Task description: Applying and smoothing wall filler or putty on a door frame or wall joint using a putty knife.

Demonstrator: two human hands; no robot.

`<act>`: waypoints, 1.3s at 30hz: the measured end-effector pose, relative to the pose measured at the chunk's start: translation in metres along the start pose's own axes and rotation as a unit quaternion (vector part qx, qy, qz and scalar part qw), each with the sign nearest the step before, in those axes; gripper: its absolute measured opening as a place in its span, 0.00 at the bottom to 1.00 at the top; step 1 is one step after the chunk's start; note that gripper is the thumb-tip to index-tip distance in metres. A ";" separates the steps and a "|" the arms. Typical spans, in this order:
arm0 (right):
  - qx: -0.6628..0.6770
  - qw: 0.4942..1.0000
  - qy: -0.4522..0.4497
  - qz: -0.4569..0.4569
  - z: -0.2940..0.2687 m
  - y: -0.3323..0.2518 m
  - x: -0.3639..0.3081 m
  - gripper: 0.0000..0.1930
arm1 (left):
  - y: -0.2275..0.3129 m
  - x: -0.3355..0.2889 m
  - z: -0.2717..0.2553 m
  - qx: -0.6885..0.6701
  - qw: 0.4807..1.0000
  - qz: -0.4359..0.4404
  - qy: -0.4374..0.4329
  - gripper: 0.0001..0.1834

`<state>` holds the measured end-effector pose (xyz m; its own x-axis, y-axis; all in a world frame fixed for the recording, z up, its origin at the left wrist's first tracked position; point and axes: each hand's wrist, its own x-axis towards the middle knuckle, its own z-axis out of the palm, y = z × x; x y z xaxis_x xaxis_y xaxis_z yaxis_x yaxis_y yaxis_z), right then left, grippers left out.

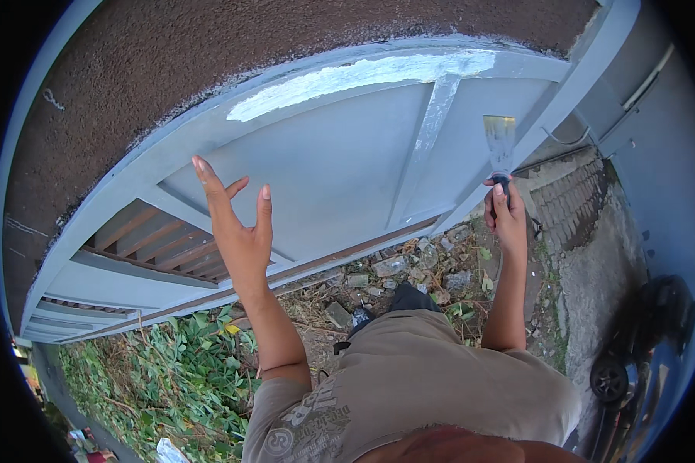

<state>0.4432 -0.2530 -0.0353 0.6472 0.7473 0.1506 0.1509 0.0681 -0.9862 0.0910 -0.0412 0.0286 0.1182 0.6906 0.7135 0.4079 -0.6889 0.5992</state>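
My right hand (pixel 506 212) is closed around the dark handle of a putty knife (pixel 500 143). Its wide metal blade points up, away from me, with a yellowish edge and pale smears on it. Before me stands a grey-blue painted panel (pixel 324 162) with raised framing. Along its upper rail runs a long rough white patch (pixel 355 76), and more white marks show on the upright strip below its right end. My left hand (pixel 239 224) is raised in front of the panel's left part, fingers spread, holding nothing. Neither the hand nor the blade plainly touches the panel.
Brown rough wall (pixel 286 31) lies above the rail. A slatted opening (pixel 158 239) is at lower left. Rubble (pixel 390 266) and leafy plants (pixel 158 370) cover the ground along the panel's foot. At right are a concrete strip (pixel 594 278) and a dark vehicle (pixel 633 363).
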 end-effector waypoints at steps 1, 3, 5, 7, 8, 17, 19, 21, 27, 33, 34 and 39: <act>0.004 1.000 -0.016 -0.001 0.010 0.004 0.000 0.18 | -0.003 -0.007 -0.003 0.013 1.000 -0.005 0.009 0.44; -0.093 0.990 -0.104 -0.023 0.037 0.005 0.003 0.16 | -0.009 -0.020 -0.006 0.015 1.000 -0.022 0.005 0.41; -0.061 0.985 -0.159 0.007 0.059 -0.014 0.007 0.14 | -0.017 -0.041 -0.007 -0.007 0.998 -0.062 -0.014 0.38; -0.069 0.978 -0.180 -0.085 0.085 -0.031 0.017 0.14 | -0.028 -0.065 -0.013 -0.033 0.994 -0.102 -0.036 0.36; -0.089 0.972 -0.205 -0.078 0.097 -0.047 0.020 0.13 | -0.036 -0.079 -0.017 -0.010 0.992 -0.107 -0.062 0.34; -0.159 0.939 -0.201 -0.228 0.189 -0.100 0.036 0.12 | -0.053 -0.129 -0.041 -0.014 0.985 -0.157 -0.069 0.22; -0.161 0.945 -0.179 -0.222 0.202 -0.102 0.035 0.13 | -0.056 -0.135 -0.049 -0.005 0.986 -0.156 -0.064 0.21; -0.031 0.967 -0.197 -0.158 0.213 -0.095 0.029 0.13 | -0.057 -0.139 -0.055 -0.014 0.982 -0.180 -0.048 0.20; -0.046 0.957 -0.256 -0.126 0.223 -0.066 0.014 0.12 | -0.057 -0.140 -0.059 -0.003 0.983 -0.180 -0.045 0.19; -0.080 0.958 -0.212 -0.175 0.195 -0.094 0.035 0.14 | -0.065 -0.134 -0.057 -0.018 0.980 -0.188 -0.065 0.18; -0.048 0.961 -0.221 -0.159 0.196 -0.102 0.036 0.14 | -0.066 -0.134 -0.056 -0.018 0.980 -0.188 -0.066 0.18; 0.095 0.958 -0.201 -0.182 0.233 -0.110 0.032 0.14 | -0.070 -0.128 -0.046 -0.003 0.983 -0.163 -0.083 0.19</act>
<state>0.2730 -0.0828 0.0617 0.2318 0.8431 0.4852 0.1484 0.4623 -0.8742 0.0061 -0.0917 -0.0878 0.1278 0.9013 0.4140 0.4425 -0.4254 0.7895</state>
